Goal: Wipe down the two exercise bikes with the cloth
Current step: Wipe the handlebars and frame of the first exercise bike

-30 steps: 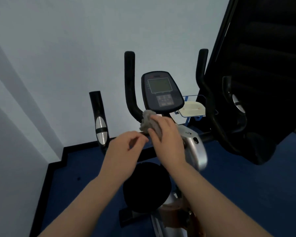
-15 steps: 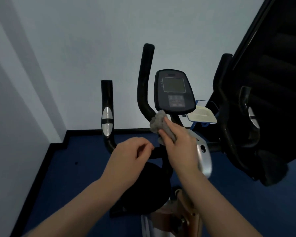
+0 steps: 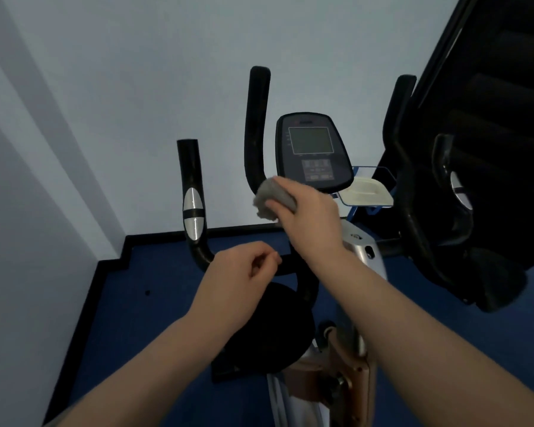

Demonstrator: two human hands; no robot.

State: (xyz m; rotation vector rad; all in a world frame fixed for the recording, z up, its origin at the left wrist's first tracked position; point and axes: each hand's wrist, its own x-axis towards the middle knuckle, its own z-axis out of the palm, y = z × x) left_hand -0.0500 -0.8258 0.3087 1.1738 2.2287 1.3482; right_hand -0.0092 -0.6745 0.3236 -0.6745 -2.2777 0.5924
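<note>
The right hand (image 3: 312, 214) grips the bunched cloth (image 3: 272, 198) against the bike (image 3: 313, 149) just below its console; the left hand (image 3: 238, 272) hangs loosely curled, holding nothing. Wiping looks early, most surfaces left.

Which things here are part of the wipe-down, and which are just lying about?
Job: grey cloth gripped in right hand; exercise bike's console; black handlebar; left hand, holding nothing.
Lying about: white tray behind the console; blue floor.

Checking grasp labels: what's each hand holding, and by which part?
Right hand grips the bunched grey cloth around its rear part, its front sticking out. Left hand holds nothing, fingers loosely curled.
</note>
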